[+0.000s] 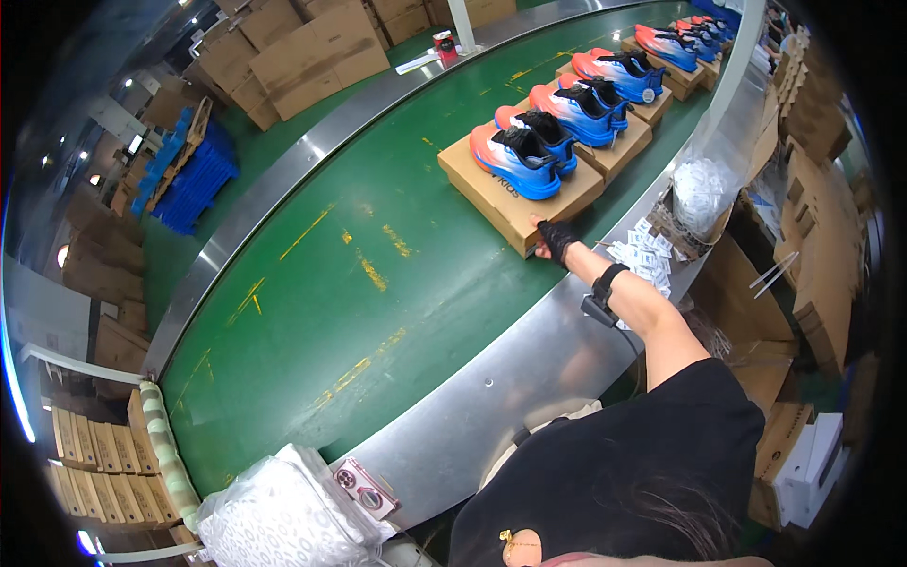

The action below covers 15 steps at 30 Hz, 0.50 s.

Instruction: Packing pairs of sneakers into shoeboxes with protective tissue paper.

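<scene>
My right hand (556, 242), in a dark fingerless glove, is closed on the near corner of a brown cardboard shoebox (484, 200). Part of its fingers is hidden against the box side. A pair of running shoes (525, 156) in orange, white and blue stands upright on that lid. Behind it, a second shoebox (624, 149) carries a like pair of shoes (581, 111), and several more loaded boxes follow in a row toward the far right. A dark strap with a small device (599, 304) is round my right wrist. My left hand is out of view.
The boxes rest on a green conveyor belt (312, 312) with metal edges. Small white packets (644, 257) lie beside a carton of clear plastic (704, 194) at right. A white plastic-wrapped stack (283, 510) and a phone (367, 488) sit at the near edge. A red can (444, 45) stands far off.
</scene>
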Tool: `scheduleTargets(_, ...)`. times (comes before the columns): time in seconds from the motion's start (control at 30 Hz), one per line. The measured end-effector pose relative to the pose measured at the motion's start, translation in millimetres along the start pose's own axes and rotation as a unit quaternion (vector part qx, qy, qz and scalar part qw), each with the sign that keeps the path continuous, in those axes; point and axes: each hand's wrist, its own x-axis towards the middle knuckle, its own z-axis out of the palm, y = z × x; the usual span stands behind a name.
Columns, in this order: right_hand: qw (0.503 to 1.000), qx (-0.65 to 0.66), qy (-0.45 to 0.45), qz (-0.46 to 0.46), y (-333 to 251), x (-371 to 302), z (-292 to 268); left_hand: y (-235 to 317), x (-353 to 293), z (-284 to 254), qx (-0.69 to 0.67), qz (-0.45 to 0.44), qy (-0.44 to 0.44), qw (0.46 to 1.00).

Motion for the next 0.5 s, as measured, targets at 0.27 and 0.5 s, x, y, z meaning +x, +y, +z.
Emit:
scheduleTargets(0.27, 0.997, -0.044, -0.062, -0.014, 134, -126, 82, -59, -77, 85, 0.13, -0.052, -0.234, 0.962)
scheduleTargets(0.5, 0.771, -0.26, -0.458, -0.357, 63, -227, 113, -146, -206, 267, 0.246, 0.255, -0.618, 0.702)
